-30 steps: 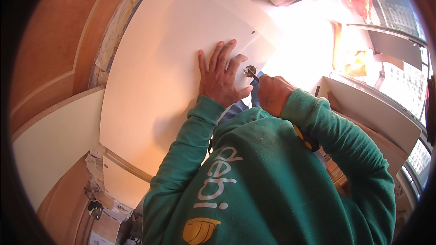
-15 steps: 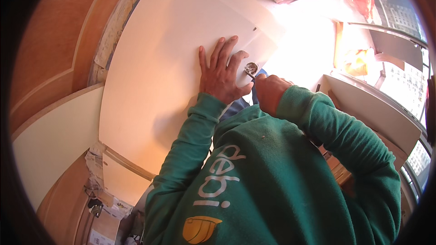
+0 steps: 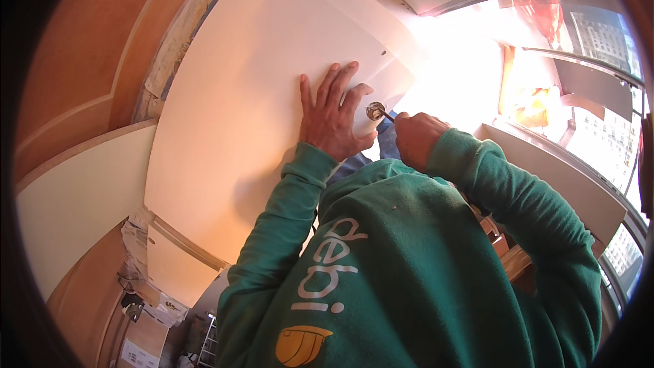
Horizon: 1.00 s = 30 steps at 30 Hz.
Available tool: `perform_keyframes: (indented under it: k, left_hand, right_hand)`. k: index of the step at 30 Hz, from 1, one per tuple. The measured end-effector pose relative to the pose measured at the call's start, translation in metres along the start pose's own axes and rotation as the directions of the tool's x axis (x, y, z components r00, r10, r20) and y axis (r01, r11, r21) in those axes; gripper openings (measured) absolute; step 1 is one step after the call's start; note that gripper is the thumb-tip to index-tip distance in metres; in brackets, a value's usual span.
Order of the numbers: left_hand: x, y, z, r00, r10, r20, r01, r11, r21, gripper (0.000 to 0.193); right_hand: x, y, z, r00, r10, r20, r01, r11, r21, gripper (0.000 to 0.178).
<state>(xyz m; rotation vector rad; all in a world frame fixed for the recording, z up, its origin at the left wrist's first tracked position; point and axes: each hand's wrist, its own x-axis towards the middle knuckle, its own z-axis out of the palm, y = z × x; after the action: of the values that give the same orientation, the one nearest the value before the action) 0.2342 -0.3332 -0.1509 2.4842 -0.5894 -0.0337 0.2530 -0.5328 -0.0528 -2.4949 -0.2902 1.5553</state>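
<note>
My left hand [image 3: 332, 114] lies flat on a large white cabinet door panel [image 3: 238, 95], its fingers spread. Close to that hand, at the panel's right edge, a round metal hinge cup [image 3: 375, 111] is set into the surface. My right hand [image 3: 420, 140] is closed around a screwdriver [image 3: 388, 116]; its thin shaft slants up-left to the hinge cup, and its handle is hidden in my fist. Whether the tip sits in a screw I cannot tell. Farther along the same edge shows a small dark hole [image 3: 383, 53].
Another white panel [image 3: 354, 3] lies beneath the first at the far end. Brown wooden doors [image 3: 82, 61] stand on the left, beside a pale board [image 3: 82, 197]. Bright window light [image 3: 456, 61] washes out the right side, above a low white ledge [image 3: 552, 177].
My right hand has shifted slightly right and turned, so the screwdriver's shaft points at the hinge cup from a different angle. My left hand stays on the panel; the view has moved slightly.
</note>
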Motion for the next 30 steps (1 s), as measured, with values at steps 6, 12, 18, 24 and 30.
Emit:
perform_keyframes:
  k: [6, 12, 18, 24, 30]
  left_hand:
    - [0.000, 0.004, -0.002, 1.000, -0.017, -0.001, 0.017, 1.000, -0.007, 0.076]
    - [0.002, 0.003, -0.002, 1.000, -0.012, 0.007, 0.012, 1.000, 0.000, 0.075]
    - [-0.007, 0.028, -0.014, 0.989, -0.112, -0.095, 0.112, 0.994, -0.005, 0.060]
    - [-0.022, 0.070, 0.005, 0.901, -0.345, -0.262, 0.354, 0.935, -0.014, 0.016]
    - [0.006, 0.099, 0.023, 0.798, -0.521, -0.304, 0.589, 0.781, 0.207, 0.011]
  right_hand:
    - [-0.001, -0.001, 0.002, 0.987, -0.161, -0.028, 0.160, 0.987, -0.020, 0.028]
    - [0.009, 0.007, -0.012, 0.979, -0.197, 0.047, 0.203, 0.958, -0.205, 0.025]
    - [-0.010, 0.018, -0.014, 0.973, -0.228, -0.030, 0.220, 0.960, -0.172, 0.021]
    - [-0.016, 0.082, -0.028, 0.892, -0.384, -0.238, 0.363, 0.923, -0.127, 0.023]
    - [-0.018, 0.138, -0.070, 0.902, -0.279, -0.330, 0.279, 0.959, -0.049, 0.024]
